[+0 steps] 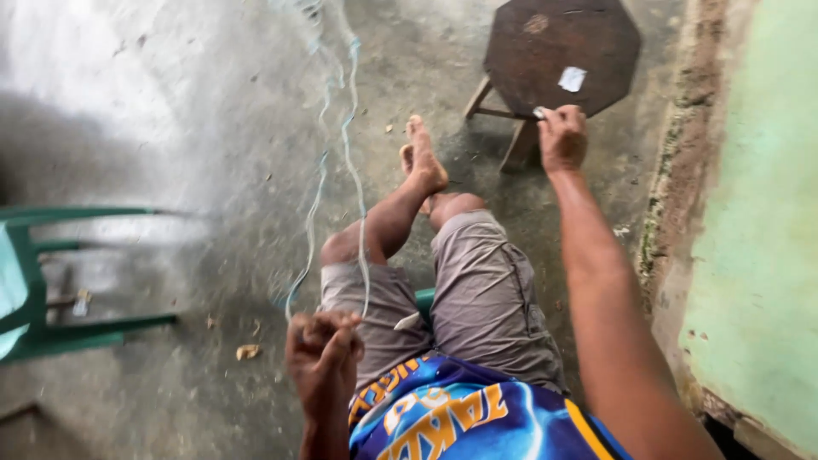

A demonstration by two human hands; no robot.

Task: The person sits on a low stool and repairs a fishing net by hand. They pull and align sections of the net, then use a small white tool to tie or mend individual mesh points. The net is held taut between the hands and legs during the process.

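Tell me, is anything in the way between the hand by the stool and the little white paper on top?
Nothing visible. The right hand rests at the near edge of the dark wooden stool, pinching something small. The white paper lies just beyond it on the bare stool top. The left hand is far off, holding thin string.

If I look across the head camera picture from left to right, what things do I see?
Green chair → left hand pinching pale blue strings → crossed bare feet → right hand at a dark wooden stool → green wall.

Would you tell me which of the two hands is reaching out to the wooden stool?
The right hand, stretched to the dark stool; the left hand holds pale string.
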